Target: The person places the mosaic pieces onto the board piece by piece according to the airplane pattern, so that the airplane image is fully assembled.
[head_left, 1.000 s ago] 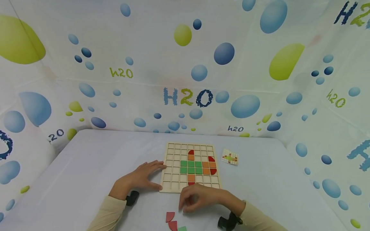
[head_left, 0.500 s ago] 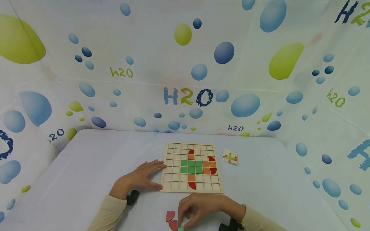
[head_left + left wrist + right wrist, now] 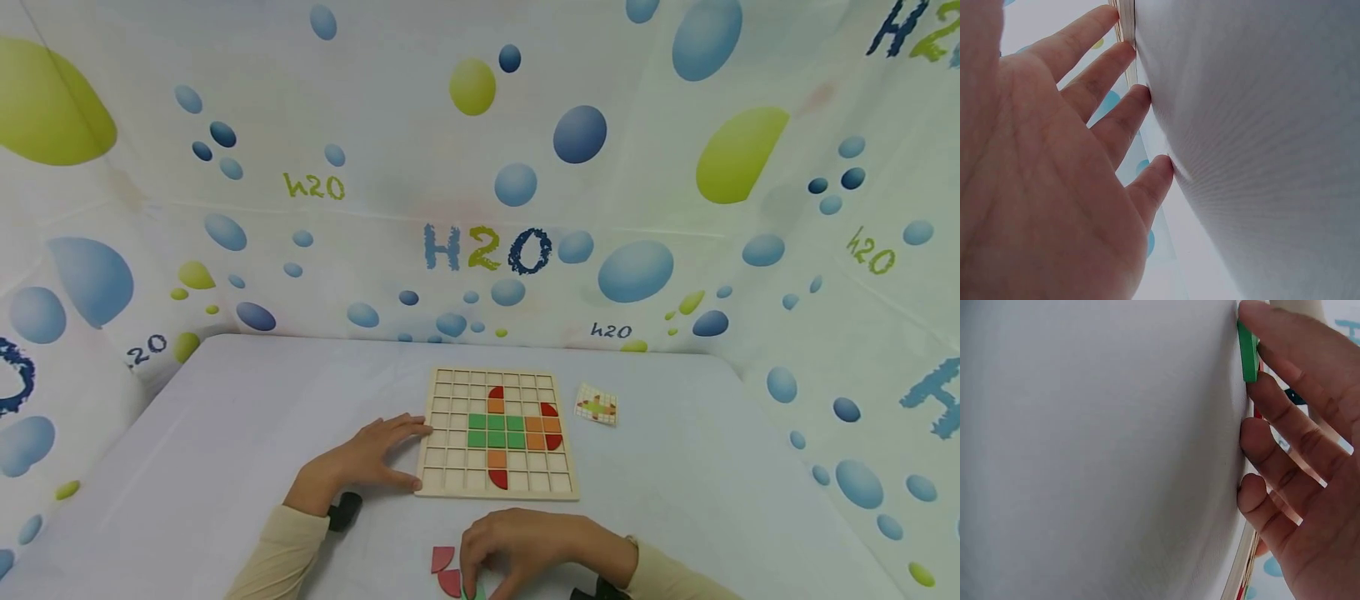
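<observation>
My left hand (image 3: 367, 460) lies beside the gridded wooden board (image 3: 453, 479), its spread fingers and thumb touching the left edge. In the left wrist view the straight fingers (image 3: 1132, 119) reach the board's side and the cloth. Near the table's front my right hand (image 3: 525, 542) pinches a green tile (image 3: 1248, 353) between thumb and fingertips, low at the cloth. Two red quarter-round tiles (image 3: 442, 559) lie just left of that hand. On the board, green squares (image 3: 496, 430) fill the middle, with orange squares (image 3: 497, 459) and red quarter-rounds (image 3: 498, 479) around them.
A small pattern card (image 3: 597, 406) lies right of the board. White cloth covers the table (image 3: 675, 433), and a backdrop (image 3: 390, 192) printed with blue and green drops stands behind it. A small black camera (image 3: 345, 511) is strapped at the left wrist.
My right hand has moved from the board's front edge toward the table's front and taken the green tile between its fingers. The left hand has stayed at the board's edge.
</observation>
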### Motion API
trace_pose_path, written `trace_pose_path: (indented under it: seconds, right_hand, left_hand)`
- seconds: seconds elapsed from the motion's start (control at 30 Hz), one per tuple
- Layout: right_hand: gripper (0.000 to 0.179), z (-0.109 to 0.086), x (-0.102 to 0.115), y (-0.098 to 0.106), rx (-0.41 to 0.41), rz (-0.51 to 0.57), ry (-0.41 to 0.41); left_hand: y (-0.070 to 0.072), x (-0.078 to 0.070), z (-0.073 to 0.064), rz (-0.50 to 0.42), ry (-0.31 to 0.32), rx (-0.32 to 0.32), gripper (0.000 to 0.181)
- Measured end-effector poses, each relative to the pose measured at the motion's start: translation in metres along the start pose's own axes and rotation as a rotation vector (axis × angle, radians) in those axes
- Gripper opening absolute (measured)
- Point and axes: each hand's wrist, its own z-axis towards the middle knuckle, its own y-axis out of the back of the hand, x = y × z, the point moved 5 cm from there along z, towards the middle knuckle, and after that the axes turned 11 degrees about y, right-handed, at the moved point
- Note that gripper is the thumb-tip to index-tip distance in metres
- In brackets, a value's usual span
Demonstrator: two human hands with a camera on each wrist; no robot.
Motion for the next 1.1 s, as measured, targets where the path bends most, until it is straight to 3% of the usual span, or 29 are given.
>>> trace_pose_path:
  seconds: [0.47, 0.73, 1.1]
  right_hand:
    - [0.016, -0.002, -0.002, 0.002, -0.045, 0.044, -0.026]
    - [0.015, -0.006, -0.007, 0.008, -0.085, 0.053, -0.046]
    - [0.015, -0.009, -0.014, 0.019, -0.167, -0.035, -0.061]
  left_hand:
    - [0.000, 0.001, 0.000, -0.008, 0.029, 0.014, 0.078]
    - [-0.001, 0.002, 0.000, 0.000, 0.008, -0.001, 0.077]
    - [0.000, 0.001, 0.000, 0.004, -0.013, -0.009, 0.075]
